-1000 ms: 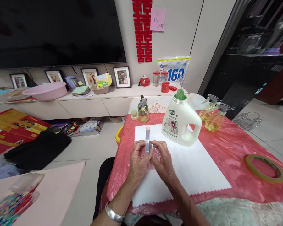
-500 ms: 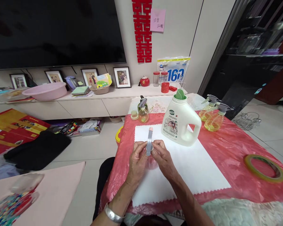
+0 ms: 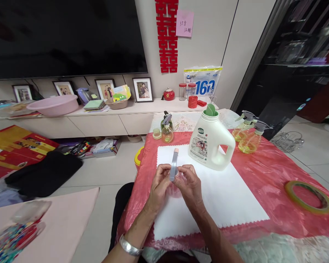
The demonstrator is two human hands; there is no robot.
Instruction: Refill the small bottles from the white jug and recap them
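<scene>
Just left of the white jug (image 3: pixel 208 148) and on its near side, over the white sheet (image 3: pixel 224 201) on the red-covered tabletop (image 3: pixel 271 182), holding a pink spray bottle (image 3: pixel 174 192) between left hand (image 3: pixel 158 188) and right hand (image 3: pixel 191 188). Pinching narrowly with both, closing fingertips around the grey sprayer head (image 3: pixel 174 162) and the neck beneath. Standing roughly upright, pointing a pale nozzle away toward the far edge; not showing clearly whether touching the sheet. Hiding the collar behind fingers, so not revealing whether seated tight or loose.

Probably weighing little, judging by the small see-through body; not showing whether carrying liquid. Likely feeling stiff at the sprayer head, smooth and rather slippery around the rounded wall, and perhaps running most fragile at the slim nozzle end. Best being cupped low around the body with one hand and gripped at the collar with the other, sparing the trigger.

Sitting between the palms and below the fingertips, touching both hands, and rising at the sprayer head through the gap between them. Sharing the tabletop, left of and behind the jug, with a clear spray bottle (image 3: pixel 167 135) and a small cup (image 3: pixel 157 134); to the jug's right, with two yellow spray bottles (image 3: pixel 247 145).
</scene>
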